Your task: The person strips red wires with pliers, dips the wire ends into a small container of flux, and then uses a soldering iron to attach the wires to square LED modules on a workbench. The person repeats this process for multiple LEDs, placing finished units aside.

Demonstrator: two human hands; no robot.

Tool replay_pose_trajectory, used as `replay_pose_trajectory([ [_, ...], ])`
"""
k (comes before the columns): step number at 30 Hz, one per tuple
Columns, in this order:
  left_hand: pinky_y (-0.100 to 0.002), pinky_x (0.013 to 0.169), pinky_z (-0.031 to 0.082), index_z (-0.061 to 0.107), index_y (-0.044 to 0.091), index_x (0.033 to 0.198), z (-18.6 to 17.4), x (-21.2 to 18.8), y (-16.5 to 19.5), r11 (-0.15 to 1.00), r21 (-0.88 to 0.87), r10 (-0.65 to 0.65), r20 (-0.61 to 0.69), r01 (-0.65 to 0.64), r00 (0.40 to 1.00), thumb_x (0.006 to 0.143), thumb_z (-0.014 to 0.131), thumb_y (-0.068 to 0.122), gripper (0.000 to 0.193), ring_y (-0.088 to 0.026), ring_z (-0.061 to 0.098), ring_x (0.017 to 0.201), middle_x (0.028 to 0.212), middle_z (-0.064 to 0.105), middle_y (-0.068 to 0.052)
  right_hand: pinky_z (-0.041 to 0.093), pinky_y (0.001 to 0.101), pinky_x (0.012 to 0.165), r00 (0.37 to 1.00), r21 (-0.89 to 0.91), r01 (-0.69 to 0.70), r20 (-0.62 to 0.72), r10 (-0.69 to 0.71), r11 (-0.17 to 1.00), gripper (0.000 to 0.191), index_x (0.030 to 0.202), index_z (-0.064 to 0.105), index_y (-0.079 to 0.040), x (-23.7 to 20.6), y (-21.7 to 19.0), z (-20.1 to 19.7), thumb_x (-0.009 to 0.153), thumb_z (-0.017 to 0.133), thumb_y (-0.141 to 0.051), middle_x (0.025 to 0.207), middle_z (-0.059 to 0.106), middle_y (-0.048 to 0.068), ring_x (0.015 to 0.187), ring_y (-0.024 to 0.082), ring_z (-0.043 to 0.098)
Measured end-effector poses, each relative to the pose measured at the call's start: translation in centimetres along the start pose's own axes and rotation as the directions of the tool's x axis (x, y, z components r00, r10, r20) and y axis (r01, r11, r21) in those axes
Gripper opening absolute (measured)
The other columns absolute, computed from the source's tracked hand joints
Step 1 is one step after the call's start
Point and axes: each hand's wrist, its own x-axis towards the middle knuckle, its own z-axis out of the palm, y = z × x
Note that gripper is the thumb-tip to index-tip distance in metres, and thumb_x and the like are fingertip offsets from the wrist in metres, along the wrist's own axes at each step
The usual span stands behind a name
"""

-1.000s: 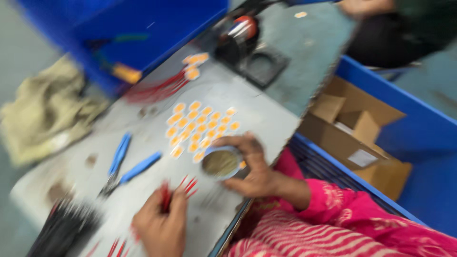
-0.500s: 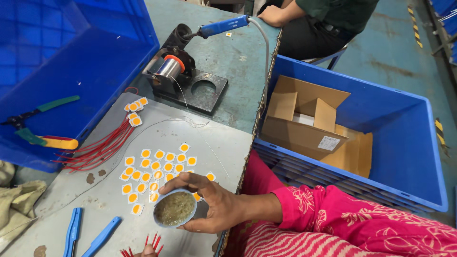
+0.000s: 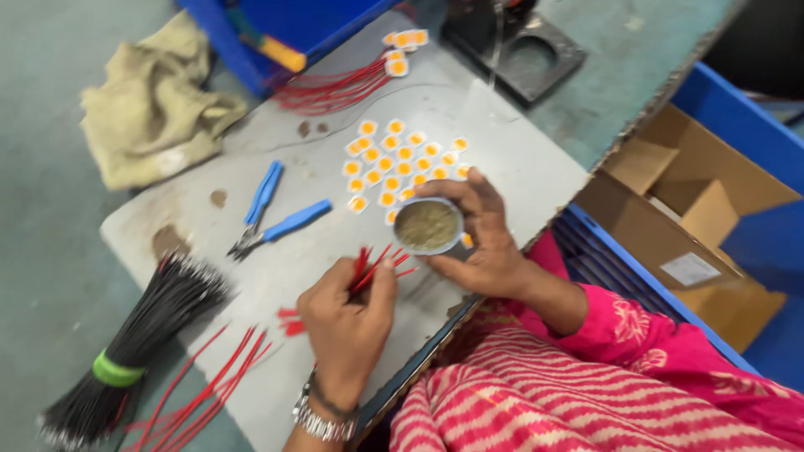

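One head-worn camera looks steeply down, close over the worktable (image 3: 519,159).

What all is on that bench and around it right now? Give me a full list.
red wires: a few, red, pinched in left hand, ends toward cup
small cup: one, grey, brownish contents, in right hand
square chips: many, orange and white, table centre
pliers: one, blue handles, left of chips
black wire bundle: one, green band, table's near left
loose red wires: several, beside the bundle
cloth: one, tan, far left
cardboard box: one, brown, in blue crate at right
left hand: bracelet at wrist
right hand: pink sleeve
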Motion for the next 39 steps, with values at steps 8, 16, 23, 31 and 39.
replay_pose_trajectory([
  [8, -0.034, 0.045, 0.035, 0.053, 0.002, 0.066, -0.12, 0.66, 0.98, 0.999, -0.023, 0.035, 0.004, -0.035, 0.999, 0.088, 0.077, 0.018, 0.037, -0.017, 0.045, 0.043, 0.053, 0.052, -0.006, 0.056, 0.041, 0.112, 1.0, 0.046, -0.006, 0.017, 0.005, 0.999, 0.125, 0.167, -0.003, -0.039, -0.01, -0.15, -0.16, 0.085, 0.075, 0.016, 0.155, 0.043, 0.021, 0.138, 0.028, 0.057],
  [16, -0.035, 0.044, 0.034, 0.056, 0.002, 0.068, -0.06, 0.71, 0.59, 0.998, -0.001, 0.057, 0.0, -0.057, 0.998, 0.086, 0.079, 0.019, 0.033, -0.018, 0.045, 0.043, 0.053, 0.051, -0.007, 0.057, 0.0421, 0.112, 1.0, 0.047, -0.017, 0.008, 0.017, 0.999, 0.125, 0.166, -0.004, -0.039, -0.09, 0.0, -0.14, 0.087, 0.076, 0.015, 0.154, 0.043, 0.02, 0.138, 0.028, 0.058],
  [23, -0.035, 0.044, 0.035, 0.059, 0.002, 0.071, 0.04, 0.75, 0.46, 0.997, -0.003, 0.077, -0.01, -0.077, 0.997, 0.086, 0.077, 0.018, 0.028, -0.018, 0.046, 0.043, 0.054, 0.051, -0.007, 0.056, 0.0424, 0.112, 1.0, -0.004, -0.018, -0.008, 0.018, 1.0, 0.127, 0.166, -0.005, -0.038, 0.0, 0.05, -0.08, 0.085, 0.077, 0.015, 0.151, 0.045, 0.021, 0.139, 0.028, 0.056],
  [31, -0.034, 0.044, 0.035, 0.056, 0.002, 0.07, 0.25, 0.79, 0.4, 0.997, -0.043, 0.069, -0.009, -0.069, 0.998, 0.085, 0.076, 0.015, 0.029, -0.016, 0.045, 0.042, 0.053, 0.051, -0.006, 0.057, 0.043, 0.112, 1.0, -0.003, -0.022, -0.009, 0.022, 1.0, 0.127, 0.166, -0.005, -0.038, -0.03, 0.01, -0.2, 0.085, 0.077, 0.015, 0.152, 0.044, 0.022, 0.139, 0.029, 0.056],
  [39, -0.033, 0.043, 0.035, 0.055, 0.002, 0.068, 0.23, 0.79, 0.79, 0.996, -0.08, 0.047, 0.013, -0.046, 0.999, 0.084, 0.075, 0.013, 0.028, -0.014, 0.044, 0.041, 0.051, 0.05, -0.005, 0.059, 0.043, 0.107, 0.996, -0.069, 0.075, 0.049, -0.072, 0.995, 0.129, 0.164, -0.006, -0.041, -0.2, 0.27, -0.32, 0.082, 0.076, 0.016, 0.15, 0.043, 0.024, 0.135, 0.032, 0.058],
])
